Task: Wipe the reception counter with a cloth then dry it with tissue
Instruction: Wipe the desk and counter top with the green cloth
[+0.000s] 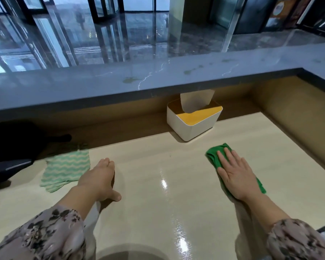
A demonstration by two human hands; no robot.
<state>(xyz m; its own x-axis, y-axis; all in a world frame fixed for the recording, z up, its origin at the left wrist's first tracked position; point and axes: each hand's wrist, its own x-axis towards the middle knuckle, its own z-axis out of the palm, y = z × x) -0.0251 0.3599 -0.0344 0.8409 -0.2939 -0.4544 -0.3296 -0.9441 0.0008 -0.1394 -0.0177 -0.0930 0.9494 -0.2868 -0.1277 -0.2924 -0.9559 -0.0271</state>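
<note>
A pale wood-grain reception counter [158,218] fills the lower view, glossy with light reflections. My right hand [235,173] lies flat, fingers spread, pressing a bright green cloth [214,152] onto the counter at the right. My left hand [99,179] rests on the counter left of centre, fingers together, holding nothing. A white tissue box [191,128] with a yellow lid stands at the back, with one tissue [195,100] sticking up from it.
A second cloth [66,169] with mint-green zigzag stripes lies left of my left hand. Dark objects [9,147] sit at the far left. A raised grey stone ledge [120,85] with smears runs along the back and right, overhanging the tissue box.
</note>
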